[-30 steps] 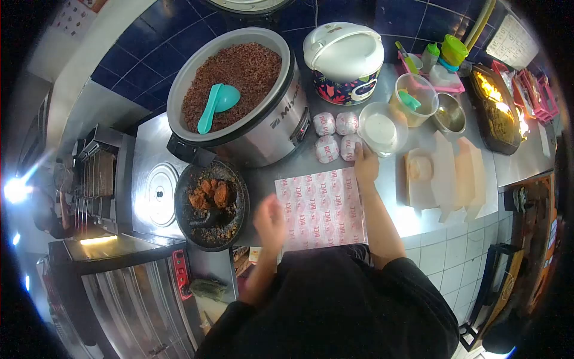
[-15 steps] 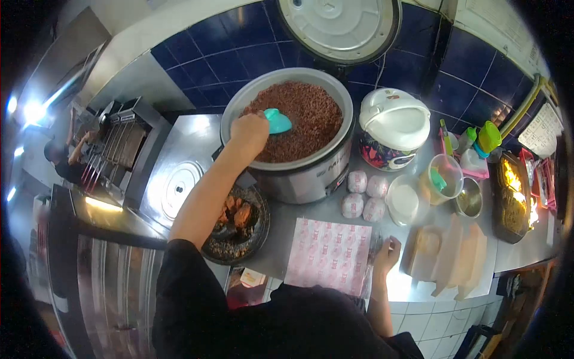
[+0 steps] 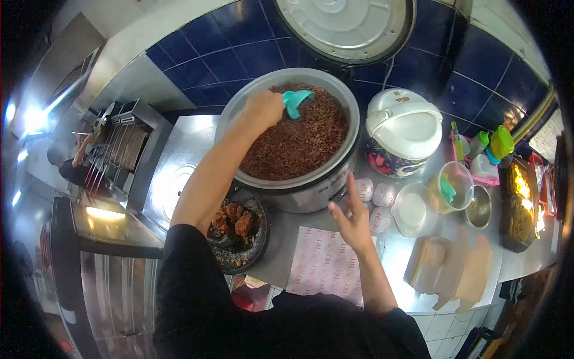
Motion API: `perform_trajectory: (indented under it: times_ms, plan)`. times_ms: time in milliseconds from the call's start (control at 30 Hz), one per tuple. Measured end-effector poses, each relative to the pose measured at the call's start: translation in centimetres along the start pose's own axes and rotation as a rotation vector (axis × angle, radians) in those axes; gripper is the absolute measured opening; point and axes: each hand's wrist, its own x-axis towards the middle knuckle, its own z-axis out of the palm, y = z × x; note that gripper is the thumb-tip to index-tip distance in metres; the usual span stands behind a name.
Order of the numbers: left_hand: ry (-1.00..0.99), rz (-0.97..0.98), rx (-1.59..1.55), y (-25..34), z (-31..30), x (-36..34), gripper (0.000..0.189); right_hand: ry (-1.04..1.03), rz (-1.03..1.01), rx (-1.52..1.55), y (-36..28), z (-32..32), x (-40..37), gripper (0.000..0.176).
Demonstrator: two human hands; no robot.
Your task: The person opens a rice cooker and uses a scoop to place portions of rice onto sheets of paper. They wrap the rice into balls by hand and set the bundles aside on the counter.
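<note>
Steel counter (image 3: pixel 276 246): left fingers (image 3: pixel 276 106) grip one teal paddle (image 3: pixel 297 97), right fingers (image 3: pixel 351 196) spread wide above one wrapper (image 3: pixel 326 268)

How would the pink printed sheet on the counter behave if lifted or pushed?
The sheet looks thin and lies flat, so it would probably flop when lifted by one edge. It seems light, and on the smooth steel counter it would likely slide easily. The open right hand hovers over its far corner.
</note>
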Motion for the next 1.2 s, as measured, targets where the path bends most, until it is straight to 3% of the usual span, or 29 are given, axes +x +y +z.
perform_trajectory:
  times_ms: [100, 633, 867, 967, 1200]
  plan:
    - [0.008, 0.019, -0.087, 0.0, 0.7, -0.6, 0.031, -0.123, 0.099, 0.005, -1.4, 0.6, 0.5, 0.091]
    - [-0.037, 0.223, -0.142, 1.8, -0.2, -6.1, 0.024, -0.066, 0.057, -0.045, -0.7, 1.0, 0.5, 0.093]
    - [-0.097, 0.285, -0.123, 3.1, -1.6, -9.1, 0.026, -0.147, 0.096, -0.064, -0.4, 0.3, 0.6, 0.091]
    - [-0.063, 0.346, -0.159, 3.1, -1.8, -10.4, 0.026, -0.148, 0.102, -0.056, -0.2, 0.3, 0.6, 0.090]
    - [-0.188, 0.426, -0.258, 0.6, -2.9, -12.5, 0.026, -0.168, 0.114, -0.024, 0.6, -0.2, 0.8, 0.089]
